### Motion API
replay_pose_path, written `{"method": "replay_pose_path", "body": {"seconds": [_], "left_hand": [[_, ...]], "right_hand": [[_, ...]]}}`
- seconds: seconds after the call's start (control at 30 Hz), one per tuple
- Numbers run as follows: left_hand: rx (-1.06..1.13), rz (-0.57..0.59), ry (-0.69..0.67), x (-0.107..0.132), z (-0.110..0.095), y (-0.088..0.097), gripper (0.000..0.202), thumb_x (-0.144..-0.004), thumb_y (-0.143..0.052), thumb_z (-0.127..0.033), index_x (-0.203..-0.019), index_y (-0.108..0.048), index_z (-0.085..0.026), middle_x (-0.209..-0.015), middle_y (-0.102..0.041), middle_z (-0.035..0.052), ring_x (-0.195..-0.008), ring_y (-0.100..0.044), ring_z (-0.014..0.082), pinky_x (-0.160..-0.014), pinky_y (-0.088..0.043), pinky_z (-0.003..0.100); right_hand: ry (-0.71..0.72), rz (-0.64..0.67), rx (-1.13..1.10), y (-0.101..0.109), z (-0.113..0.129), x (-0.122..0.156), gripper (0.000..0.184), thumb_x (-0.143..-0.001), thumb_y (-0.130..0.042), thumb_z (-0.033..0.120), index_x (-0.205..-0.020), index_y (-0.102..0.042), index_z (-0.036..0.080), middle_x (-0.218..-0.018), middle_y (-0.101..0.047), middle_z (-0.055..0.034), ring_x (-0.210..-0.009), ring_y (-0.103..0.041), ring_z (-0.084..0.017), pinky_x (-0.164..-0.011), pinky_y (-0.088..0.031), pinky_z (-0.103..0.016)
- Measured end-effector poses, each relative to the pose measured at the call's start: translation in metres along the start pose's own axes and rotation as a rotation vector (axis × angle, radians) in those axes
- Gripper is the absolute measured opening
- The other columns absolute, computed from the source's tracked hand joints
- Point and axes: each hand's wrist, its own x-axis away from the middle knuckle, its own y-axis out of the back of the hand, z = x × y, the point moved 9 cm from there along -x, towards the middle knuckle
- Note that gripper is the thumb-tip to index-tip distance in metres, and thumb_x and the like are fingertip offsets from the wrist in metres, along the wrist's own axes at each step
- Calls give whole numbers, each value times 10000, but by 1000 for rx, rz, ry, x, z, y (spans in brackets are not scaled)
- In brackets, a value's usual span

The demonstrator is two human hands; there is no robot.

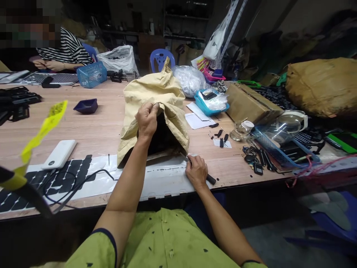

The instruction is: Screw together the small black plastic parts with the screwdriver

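Observation:
A crumpled beige sack [153, 85] lies on the table in front of me, its dark mouth facing my side. My left hand [147, 118] pinches the upper edge of that mouth and lifts it into a peak. Close to the lower right corner of the opening, my right hand [197, 173] is closed around a tool with a black handle [211, 179] and a thin metal shaft. The shaft's tip is at the sack's edge, and its exact shape is too small to tell. Under the sack's front lies a white sheet [167, 180]. The sack's inside is too dark to make out.
Left on the table are a white power bank [60, 154], dark solar cells [80, 167], black cables and a small dark tray [86, 106]. A blue basket [92, 75] stands near a seated person. Rightward are a glass jar [241, 131], a tool tray [287, 149] and a cardboard box [251, 102].

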Motion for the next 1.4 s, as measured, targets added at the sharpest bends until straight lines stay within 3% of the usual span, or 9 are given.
{"method": "replay_pose_path", "body": {"seconds": [0.17,0.3,0.53,0.63,0.73,1.0,1.17,1.3,1.4], "left_hand": [[-39,-84,-3,-16,1,22,263,-928,-603,-308,-693,-551,-202,-743,-587,-17,-798,-557,145,-781,-432,237],[-114,0,-1,-3,0,25,235,-926,-596,-348,-745,-623,-199,-764,-618,-6,-801,-570,163,-788,-445,262],[-440,-45,-61,124,1,16,204,-913,-602,-363,-971,-721,-207,-1103,-645,132,-1104,-562,305,-995,-399,457],[-441,179,-102,177,11,-14,151,-904,-578,-287,-866,-712,-230,-956,-655,100,-991,-587,280,-961,-413,451],[-447,317,-30,202,30,-29,156,-863,-586,-217,-936,-721,-239,-923,-652,76,-927,-590,256,-887,-454,414],[-396,-2,129,189,56,30,229,-868,-548,-224,-1049,-689,-227,-1024,-614,93,-1030,-599,282,-937,-499,449],[-417,135,76,209,49,14,267,-871,-534,-203,-1082,-698,-219,-1028,-622,99,-1004,-605,277,-907,-518,447],[-541,293,28,214,44,-23,293,-858,-585,-236,-1120,-713,-211,-1103,-647,136,-1079,-598,319,-995,-481,517],[-628,483,165,201,60,-47,203,-869,-581,-283,-934,-754,-200,-938,-689,134,-979,-632,324,-988,-480,550]], "right_hand": [[135,1,-132,8,2,6,282,-869,-552,136,-1041,-759,218,-931,-692,-72,-910,-579,-229,-826,-443,-332],[240,-57,-239,30,-21,25,281,-887,-528,179,-1023,-769,232,-956,-709,-75,-925,-607,-233,-872,-485,-362],[-107,-221,-153,47,-109,17,292,-848,-501,187,-977,-759,229,-955,-700,-96,-925,-599,-261,-841,-483,-385],[-229,-249,-62,43,-126,3,294,-839,-506,179,-968,-765,226,-926,-685,-102,-873,-565,-264,-771,-443,-373],[-257,-250,-5,38,-129,-4,282,-847,-521,175,-970,-771,216,-909,-668,-108,-826,-539,-256,-708,-392,-358],[-283,-210,73,41,-133,-19,288,-810,-590,216,-1025,-781,224,-947,-632,-130,-885,-549,-300,-718,-412,-400],[32,-266,-83,70,-53,-103,352,-868,-565,250,-1175,-727,191,-1058,-627,-134,-1014,-569,-291,-922,-462,-435],[377,-185,-121,73,61,-183,351,-892,-578,253,-1221,-695,219,-1116,-617,-118,-1098,-555,-284,-980,-454,-412],[537,-105,-137,61,145,-229,346,-909,-583,275,-1234,-673,199,-1184,-601,-120,-1129,-543,-278,-1025,-429,-416]]}}
